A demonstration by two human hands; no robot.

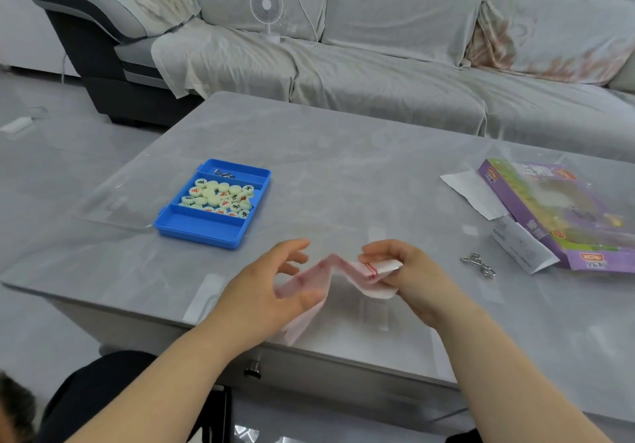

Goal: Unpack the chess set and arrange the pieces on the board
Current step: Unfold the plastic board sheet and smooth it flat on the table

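Head-camera view: both hands hold a folded paper board [343,269] just above the grey tabletop [343,167], partly opened. The right hand [405,270] fingers pinch its right end and the left hand [271,291] grips the left flap under the thumb. The pieces [220,198] wait in a blue tray [196,236] to the left. The likely next move is to spread the board flat

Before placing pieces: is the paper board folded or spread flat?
Partly folded: paper board bends in creases between left hand and right hand.
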